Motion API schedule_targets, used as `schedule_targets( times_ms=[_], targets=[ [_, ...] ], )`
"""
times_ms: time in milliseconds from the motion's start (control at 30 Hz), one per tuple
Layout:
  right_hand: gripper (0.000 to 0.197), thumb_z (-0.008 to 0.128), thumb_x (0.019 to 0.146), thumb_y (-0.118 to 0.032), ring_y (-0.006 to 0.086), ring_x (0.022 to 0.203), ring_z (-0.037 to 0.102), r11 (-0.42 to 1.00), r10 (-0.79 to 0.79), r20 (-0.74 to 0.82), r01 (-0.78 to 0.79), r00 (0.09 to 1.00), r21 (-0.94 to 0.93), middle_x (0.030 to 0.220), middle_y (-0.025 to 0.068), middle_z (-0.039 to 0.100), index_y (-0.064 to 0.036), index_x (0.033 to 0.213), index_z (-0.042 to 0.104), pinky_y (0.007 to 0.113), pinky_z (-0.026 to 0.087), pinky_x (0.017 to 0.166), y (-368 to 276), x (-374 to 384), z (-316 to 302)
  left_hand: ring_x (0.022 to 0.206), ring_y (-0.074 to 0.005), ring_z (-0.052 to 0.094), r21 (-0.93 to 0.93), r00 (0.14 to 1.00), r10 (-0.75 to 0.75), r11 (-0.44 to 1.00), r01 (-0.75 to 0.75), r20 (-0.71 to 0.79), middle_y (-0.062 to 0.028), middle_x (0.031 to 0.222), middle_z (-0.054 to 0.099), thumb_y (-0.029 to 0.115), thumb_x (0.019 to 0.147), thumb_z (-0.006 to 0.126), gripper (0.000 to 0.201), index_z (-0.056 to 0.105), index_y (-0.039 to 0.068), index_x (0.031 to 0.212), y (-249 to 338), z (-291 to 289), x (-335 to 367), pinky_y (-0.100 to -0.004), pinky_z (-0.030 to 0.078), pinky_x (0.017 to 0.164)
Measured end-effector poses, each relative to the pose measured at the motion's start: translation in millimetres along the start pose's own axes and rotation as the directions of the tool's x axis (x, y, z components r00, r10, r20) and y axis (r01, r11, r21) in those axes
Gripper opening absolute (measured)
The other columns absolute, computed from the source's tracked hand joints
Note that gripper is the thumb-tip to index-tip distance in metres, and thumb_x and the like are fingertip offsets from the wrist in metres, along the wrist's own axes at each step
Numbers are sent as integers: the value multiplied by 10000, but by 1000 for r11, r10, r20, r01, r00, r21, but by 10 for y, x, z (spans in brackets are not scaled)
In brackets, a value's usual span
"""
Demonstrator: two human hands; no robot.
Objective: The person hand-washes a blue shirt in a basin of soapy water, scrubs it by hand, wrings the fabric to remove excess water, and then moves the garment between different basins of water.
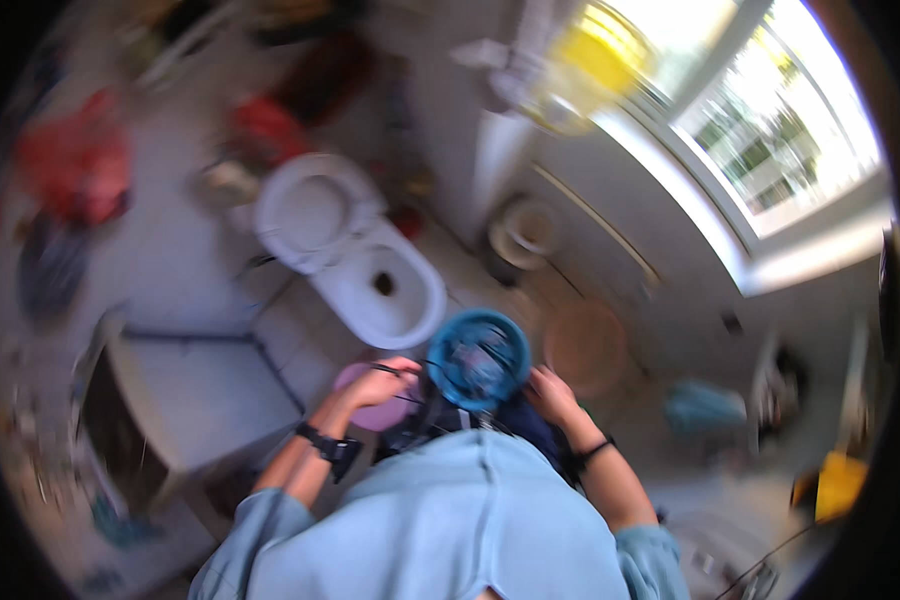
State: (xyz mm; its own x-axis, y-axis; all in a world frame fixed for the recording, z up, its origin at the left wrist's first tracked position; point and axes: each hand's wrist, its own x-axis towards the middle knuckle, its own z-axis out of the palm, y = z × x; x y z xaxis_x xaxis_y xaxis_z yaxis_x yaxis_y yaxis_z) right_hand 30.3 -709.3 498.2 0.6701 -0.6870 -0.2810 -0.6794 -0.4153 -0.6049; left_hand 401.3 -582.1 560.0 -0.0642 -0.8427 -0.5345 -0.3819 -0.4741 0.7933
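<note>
In front of my body, a round blue bucket [519, 343] contains blue and greyish things too blurred to name. My left hand [395, 374] is just left of it, its fingers curled in, with a thin dark strip or cord by them; what they hold is unclear. Below that hand lies a round pink basin or lid [370, 413]. At the bucket's right side is my right hand [550, 395], close to the wall of the bucket. Blur hides its fingertips and whether it grips the bucket.
A white toilet [425, 310] with its lid raised stands ahead. Beyond the bucket are a pale round bin [530, 225] and a brownish round basin or lid [585, 348]. A white box-shaped appliance [205, 385] stands left. Red bags [85, 165] lie far left, and a window [770, 130] is upper right.
</note>
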Motion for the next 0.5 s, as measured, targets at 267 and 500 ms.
schedule_targets(
  times_ms=[267,500],
  targets=[
    [133,602,840,-180,425,879,640,985,-118,278,149,953,-91,930,221,655,-78,911,649,506,530,763,659,462,-217,1021,-192,646,-349,873,-203,936,40,-443,-108,1092,679,168,952,617,319,581,9,1227,-577,370,-478,-323,512,904],
    [174,628,820,-195,395,906,655,918,-115,543,297,832,-262,954,202,689,-65,923,682,480,535,788,728,907,-290,1088,-223,627,-433,751,-342,898,82,-565,-148,1186,649,196,966,601,325,579,8,1230,-770,918,-1625,-342,495,943]
  ],
)
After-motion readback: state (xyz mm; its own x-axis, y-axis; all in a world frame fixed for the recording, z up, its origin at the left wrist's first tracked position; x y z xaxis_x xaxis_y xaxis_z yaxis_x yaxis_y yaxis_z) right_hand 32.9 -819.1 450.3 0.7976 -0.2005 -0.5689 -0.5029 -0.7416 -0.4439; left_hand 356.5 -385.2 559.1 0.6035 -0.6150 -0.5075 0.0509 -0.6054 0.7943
